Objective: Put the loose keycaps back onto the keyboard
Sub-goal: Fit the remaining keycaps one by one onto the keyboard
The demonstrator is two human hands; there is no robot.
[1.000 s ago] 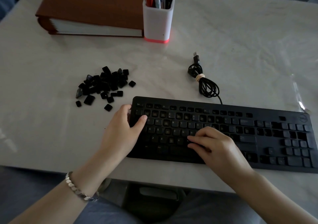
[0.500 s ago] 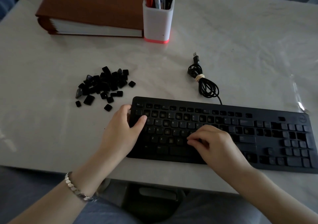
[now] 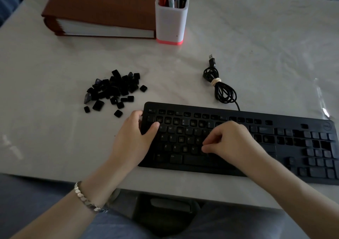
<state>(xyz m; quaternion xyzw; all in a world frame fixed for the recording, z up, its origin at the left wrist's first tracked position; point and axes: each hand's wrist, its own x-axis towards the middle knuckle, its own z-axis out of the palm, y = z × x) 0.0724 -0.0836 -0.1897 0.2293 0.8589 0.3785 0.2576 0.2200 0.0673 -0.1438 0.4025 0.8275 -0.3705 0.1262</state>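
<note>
**Loose keycaps heaped on the table, both hands at the keyboard**

The loose keycaps (image 3: 113, 90) lie in a dark heap on the table (image 3: 256, 42), just off the far left corner of the keyboard (image 3: 286, 141); a few strays sit apart on the heap's near side and one on its right side; none of the heap touches the keyboard. The keyboard is black and lies slightly askew along the near edge of the table, its right end running out to the frame's edge; several places in the number row and the letter rows show pale bare stems where caps are missing, and dark gaps show further right too.

The left hand (image 3: 135, 137) holds the keyboard's left end; its grip is clamped on the casing, the thumb (image 3: 153, 126) lying on top beside the number row and the fingers wrapped round the left edge. The right hand (image 3: 234, 143) sits over the middle of the letter rows with its fingers curled and its fingertips (image 3: 206, 148) bunched downward towards the keys; whether that grip holds a cap I cannot tell, since the fingers hide whatever is under them.

A silver bracelet (image 3: 86, 198) circles the left wrist. Behind the keyboard its cable (image 3: 222, 91) lies coiled and tied with a pale band, the USB plug (image 3: 211, 60) pointing away; further back stand a white pen holder (image 3: 170, 22) with a pink base, full of pens, and just to its left a thick brown binder (image 3: 102, 9) lying flat.
</note>
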